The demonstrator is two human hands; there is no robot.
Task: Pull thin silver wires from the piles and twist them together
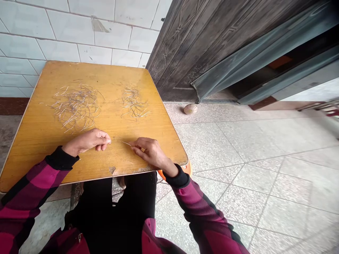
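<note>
Over the near half of the wooden table (116,76), my right hand (149,150) pinches a short thin wire (126,143), whose free end points left. My left hand (92,140) is closed in a pinch a short way from that wire's tip; whatever lies between its fingertips is too small to make out. Beyond my left hand spreads a large tangled pile of thin wire pieces (76,106). A smaller pile of similar wire pieces (134,102) lies beyond my right hand.
White wall tiles (71,26) stand behind the table, with a dark carved door (182,53) to the right. A grey-green curtain (238,63) hangs at the doorway. A roundish object (190,109) lies on the tiled floor, and an orange stool (187,169) shows under the table's right corner.
</note>
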